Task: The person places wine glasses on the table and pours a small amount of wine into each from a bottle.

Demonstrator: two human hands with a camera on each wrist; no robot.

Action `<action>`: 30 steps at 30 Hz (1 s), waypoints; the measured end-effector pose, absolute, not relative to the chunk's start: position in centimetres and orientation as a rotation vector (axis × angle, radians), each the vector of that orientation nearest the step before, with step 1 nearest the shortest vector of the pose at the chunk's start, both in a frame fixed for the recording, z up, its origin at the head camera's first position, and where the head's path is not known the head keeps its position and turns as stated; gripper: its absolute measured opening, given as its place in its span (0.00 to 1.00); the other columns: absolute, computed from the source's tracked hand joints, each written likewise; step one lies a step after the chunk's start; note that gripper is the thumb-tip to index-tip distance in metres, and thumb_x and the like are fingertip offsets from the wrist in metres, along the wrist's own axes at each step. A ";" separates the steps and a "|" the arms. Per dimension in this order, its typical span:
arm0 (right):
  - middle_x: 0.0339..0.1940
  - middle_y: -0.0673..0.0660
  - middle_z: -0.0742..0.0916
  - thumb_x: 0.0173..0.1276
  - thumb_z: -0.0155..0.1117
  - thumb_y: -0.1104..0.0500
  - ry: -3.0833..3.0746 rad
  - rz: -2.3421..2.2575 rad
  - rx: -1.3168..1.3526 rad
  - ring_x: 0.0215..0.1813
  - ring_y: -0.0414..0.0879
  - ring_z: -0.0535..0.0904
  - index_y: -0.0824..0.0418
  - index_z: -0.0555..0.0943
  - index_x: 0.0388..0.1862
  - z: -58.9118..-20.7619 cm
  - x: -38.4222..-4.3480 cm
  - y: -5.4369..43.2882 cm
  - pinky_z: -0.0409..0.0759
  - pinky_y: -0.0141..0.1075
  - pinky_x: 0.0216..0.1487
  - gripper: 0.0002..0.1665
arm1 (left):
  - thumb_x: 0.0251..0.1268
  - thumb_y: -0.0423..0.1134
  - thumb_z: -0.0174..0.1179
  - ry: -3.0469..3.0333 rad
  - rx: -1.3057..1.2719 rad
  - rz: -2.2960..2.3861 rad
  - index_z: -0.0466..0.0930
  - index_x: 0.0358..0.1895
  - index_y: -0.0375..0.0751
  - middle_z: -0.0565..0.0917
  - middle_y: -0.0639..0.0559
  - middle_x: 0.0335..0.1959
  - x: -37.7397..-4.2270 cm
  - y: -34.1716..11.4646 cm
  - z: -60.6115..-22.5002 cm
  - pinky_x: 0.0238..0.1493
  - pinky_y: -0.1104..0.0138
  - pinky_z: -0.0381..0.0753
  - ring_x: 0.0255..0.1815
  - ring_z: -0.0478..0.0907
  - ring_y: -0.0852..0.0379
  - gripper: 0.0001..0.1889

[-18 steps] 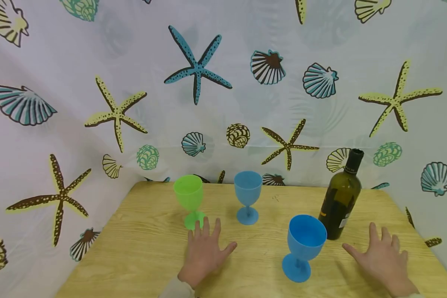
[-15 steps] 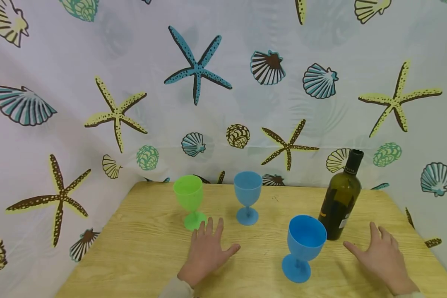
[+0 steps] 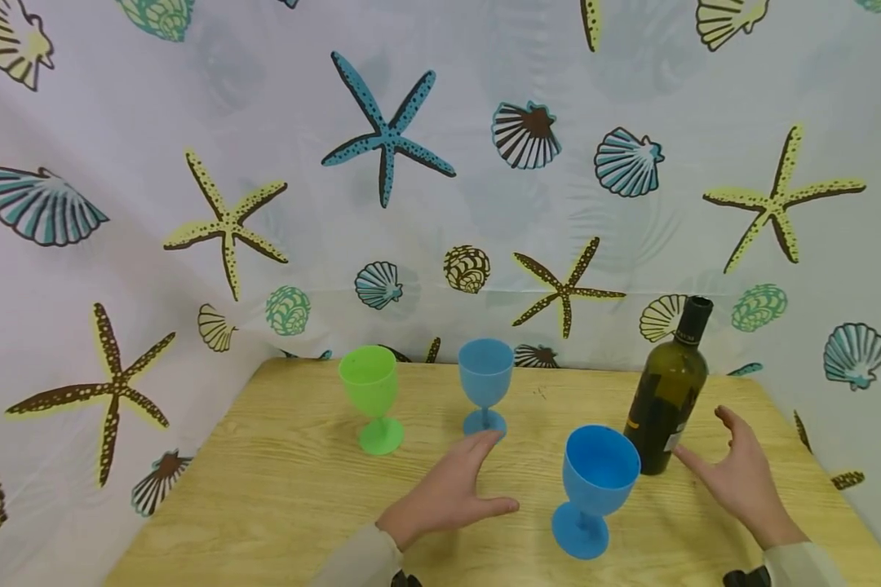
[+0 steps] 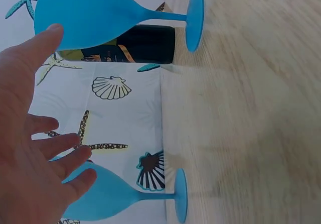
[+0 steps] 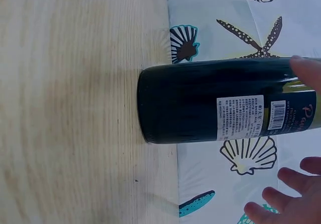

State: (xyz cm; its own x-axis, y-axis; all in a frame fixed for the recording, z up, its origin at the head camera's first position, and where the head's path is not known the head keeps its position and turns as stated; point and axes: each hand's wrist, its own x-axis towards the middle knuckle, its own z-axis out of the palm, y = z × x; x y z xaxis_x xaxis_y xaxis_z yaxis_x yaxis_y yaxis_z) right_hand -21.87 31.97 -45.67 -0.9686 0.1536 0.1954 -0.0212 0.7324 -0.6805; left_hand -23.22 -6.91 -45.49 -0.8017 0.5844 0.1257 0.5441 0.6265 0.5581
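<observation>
My left hand (image 3: 451,493) is held above the table, thumb and fingers spread apart, to the left of the near blue goblet (image 3: 600,469). In the left wrist view that blue goblet (image 4: 90,13) appears beyond the thumb, apparently not gripped. My right hand (image 3: 737,481) is just right of a dark green wine bottle (image 3: 664,399), its thumb and fingers parted in a wide curve. The thumb tip overlaps the bottle (image 5: 180,103) in the right wrist view; whether it touches, I cannot tell. The bottle stands upright, with a white label towards my right hand.
A second blue goblet (image 3: 486,371) stands farther back, beyond my left fingertips, and a green goblet (image 3: 369,383) is to its left. All stand on a wooden table (image 3: 264,489). A white sheet (image 3: 286,98) printed with starfish and shells encloses the back and sides.
My left hand has moved right, away from the green goblet and towards the near blue one, turning sideways. My right hand has turned and come closer to the bottle. Goblets and bottle stay put.
</observation>
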 end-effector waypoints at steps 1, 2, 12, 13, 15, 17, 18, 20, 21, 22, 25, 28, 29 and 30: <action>0.68 0.78 0.58 0.62 0.64 0.39 -2.683 1.068 -0.096 0.66 0.74 0.55 0.75 0.44 0.73 -45.6 -22.1 31.9 0.60 0.67 0.56 0.60 | 0.54 0.72 0.54 2.760 0.992 0.926 0.51 0.75 0.47 0.59 0.49 0.71 -23.2 -6.5 -45.4 0.63 0.50 0.64 0.70 0.58 0.48 0.50; 0.69 0.77 0.58 0.62 0.64 0.40 -2.670 1.082 -0.086 0.66 0.73 0.55 0.74 0.44 0.73 -45.5 -22.3 31.8 0.61 0.67 0.56 0.60 | 0.54 0.71 0.55 2.746 1.015 0.936 0.51 0.75 0.48 0.59 0.51 0.72 -23.2 -6.1 -45.2 0.63 0.51 0.64 0.70 0.57 0.49 0.49; 0.70 0.76 0.57 0.62 0.67 0.44 -2.563 1.187 0.014 0.67 0.71 0.55 0.71 0.41 0.74 -44.4 -23.8 32.0 0.60 0.62 0.60 0.60 | 0.57 0.63 0.61 2.588 1.176 1.026 0.49 0.75 0.53 0.60 0.56 0.71 -23.2 -2.0 -43.8 0.61 0.56 0.68 0.68 0.61 0.55 0.46; 0.70 0.75 0.57 0.62 0.67 0.45 -2.560 1.196 0.017 0.67 0.71 0.55 0.71 0.40 0.74 -44.2 -24.0 32.0 0.60 0.62 0.60 0.60 | 0.57 0.62 0.62 2.572 1.181 1.043 0.48 0.75 0.53 0.60 0.56 0.71 -23.2 -1.8 -43.7 0.61 0.57 0.68 0.68 0.62 0.56 0.47; 0.70 0.75 0.57 0.62 0.67 0.45 -2.554 1.211 0.031 0.67 0.71 0.56 0.70 0.40 0.75 -44.0 -24.3 31.9 0.60 0.62 0.60 0.60 | 0.56 0.62 0.62 2.554 1.186 1.072 0.48 0.75 0.52 0.60 0.57 0.71 -23.2 -1.3 -43.5 0.61 0.58 0.68 0.67 0.63 0.57 0.48; 0.70 0.75 0.57 0.62 0.67 0.45 -2.542 1.245 0.044 0.67 0.70 0.56 0.69 0.39 0.75 -43.7 -24.7 31.9 0.60 0.62 0.60 0.60 | 0.55 0.62 0.63 2.523 1.175 1.114 0.46 0.75 0.52 0.61 0.57 0.70 -23.3 -0.9 -43.5 0.61 0.58 0.68 0.67 0.63 0.58 0.49; 0.70 0.75 0.57 0.63 0.67 0.45 -2.535 1.264 0.051 0.67 0.70 0.56 0.69 0.39 0.75 -43.5 -24.9 31.8 0.60 0.62 0.61 0.60 | 0.55 0.62 0.63 2.509 1.165 1.135 0.46 0.75 0.51 0.62 0.57 0.70 -23.4 -0.7 -43.4 0.62 0.59 0.68 0.67 0.63 0.58 0.49; 0.70 0.75 0.57 0.63 0.66 0.45 -2.525 1.304 0.055 0.67 0.70 0.56 0.68 0.39 0.75 -43.3 -25.3 31.7 0.59 0.62 0.61 0.60 | 0.55 0.61 0.64 2.475 1.139 1.178 0.45 0.76 0.52 0.62 0.57 0.69 -23.5 -0.3 -43.4 0.62 0.60 0.67 0.67 0.62 0.58 0.50; 0.70 0.75 0.57 0.62 0.67 0.45 -2.519 1.322 0.054 0.67 0.70 0.56 0.68 0.39 0.75 -43.2 -25.4 31.7 0.59 0.62 0.61 0.60 | 0.54 0.61 0.64 2.456 1.125 1.199 0.45 0.76 0.52 0.62 0.57 0.69 -23.6 -0.1 -43.4 0.62 0.61 0.67 0.67 0.63 0.58 0.50; 0.70 0.75 0.57 0.62 0.67 0.45 -2.517 1.336 0.047 0.67 0.70 0.56 0.68 0.39 0.75 -43.1 -25.6 31.6 0.59 0.62 0.62 0.60 | 0.54 0.60 0.65 2.437 1.113 1.218 0.45 0.76 0.52 0.62 0.57 0.69 -23.6 0.1 -43.5 0.62 0.62 0.67 0.67 0.63 0.58 0.50; 0.70 0.75 0.58 0.62 0.67 0.45 -2.510 1.376 0.020 0.67 0.70 0.56 0.66 0.38 0.75 -43.0 -25.9 31.3 0.59 0.62 0.62 0.61 | 0.54 0.58 0.66 2.391 1.079 1.274 0.46 0.75 0.53 0.62 0.56 0.69 -23.9 0.5 -43.6 0.61 0.64 0.67 0.66 0.63 0.58 0.50; 0.69 0.74 0.58 0.61 0.67 0.44 -2.494 1.407 -0.005 0.67 0.70 0.56 0.65 0.38 0.75 -43.1 -26.3 31.0 0.58 0.62 0.62 0.61 | 0.54 0.55 0.68 2.337 1.066 1.337 0.45 0.75 0.53 0.62 0.56 0.69 -24.0 0.9 -43.9 0.60 0.65 0.68 0.65 0.64 0.59 0.50; 0.69 0.74 0.58 0.61 0.67 0.44 -2.486 1.423 -0.012 0.67 0.70 0.55 0.65 0.38 0.75 -43.1 -26.4 30.9 0.58 0.62 0.62 0.61 | 0.55 0.53 0.68 2.312 1.061 1.361 0.45 0.75 0.53 0.62 0.56 0.69 -24.0 1.0 -44.0 0.60 0.65 0.68 0.65 0.64 0.60 0.50; 0.69 0.74 0.58 0.61 0.68 0.44 -2.476 1.437 -0.019 0.67 0.70 0.55 0.65 0.38 0.75 -43.2 -26.5 30.7 0.58 0.62 0.62 0.61 | 0.55 0.52 0.68 2.287 1.057 1.383 0.45 0.75 0.53 0.62 0.57 0.69 -24.0 1.1 -44.1 0.60 0.65 0.68 0.65 0.64 0.60 0.49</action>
State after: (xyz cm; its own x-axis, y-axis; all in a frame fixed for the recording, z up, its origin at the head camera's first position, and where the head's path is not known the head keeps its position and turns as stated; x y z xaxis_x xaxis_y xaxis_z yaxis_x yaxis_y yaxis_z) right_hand -26.49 30.74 -43.19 -0.9613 0.1496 0.2315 -0.1268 0.5060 -0.8532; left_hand -24.02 1.13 -44.15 -0.6990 0.7019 0.1372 0.4475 0.2796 0.8494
